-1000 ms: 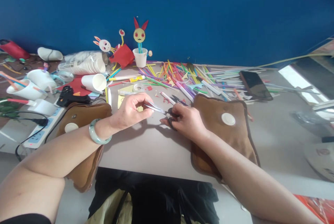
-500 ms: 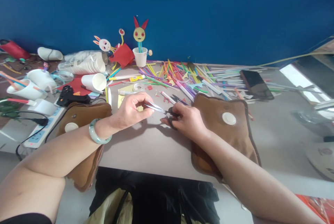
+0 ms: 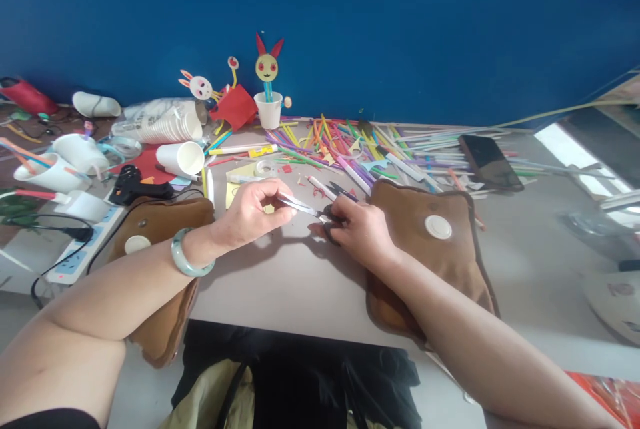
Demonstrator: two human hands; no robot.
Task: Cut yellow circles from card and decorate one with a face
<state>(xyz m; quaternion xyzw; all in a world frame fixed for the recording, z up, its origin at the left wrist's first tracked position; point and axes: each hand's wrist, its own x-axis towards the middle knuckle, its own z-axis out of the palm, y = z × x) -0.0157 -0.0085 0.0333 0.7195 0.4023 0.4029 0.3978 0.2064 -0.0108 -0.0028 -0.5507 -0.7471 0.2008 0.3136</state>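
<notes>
My right hand [image 3: 363,229] is closed around the black handles of a pair of scissors [image 3: 306,208], above the middle of the table. Their blades point left and reach to the fingertips of my left hand [image 3: 263,211]. That hand has thumb and fingers pinched together at the blades; whatever small piece they hold is too hidden to name. Behind the hands lie a second pair of dark scissors [image 3: 343,191], a white marker [image 3: 320,188] and red paper scraps [image 3: 318,193].
Brown hand-warmer pads [image 3: 415,269] lie under both forearms. Loose coloured sticks [image 3: 340,139] cover the back, with a phone [image 3: 490,162] to the right. A rabbit-faced figure stands in a paper cup [image 3: 270,112]. Left are a glue gun [image 3: 133,184], stacked cups [image 3: 165,124] and a power strip [image 3: 85,252].
Both hands stay almost in the same place. The scissor blades at my left fingertips look slightly closer together, and the right fingers have shifted a little on the handles.
</notes>
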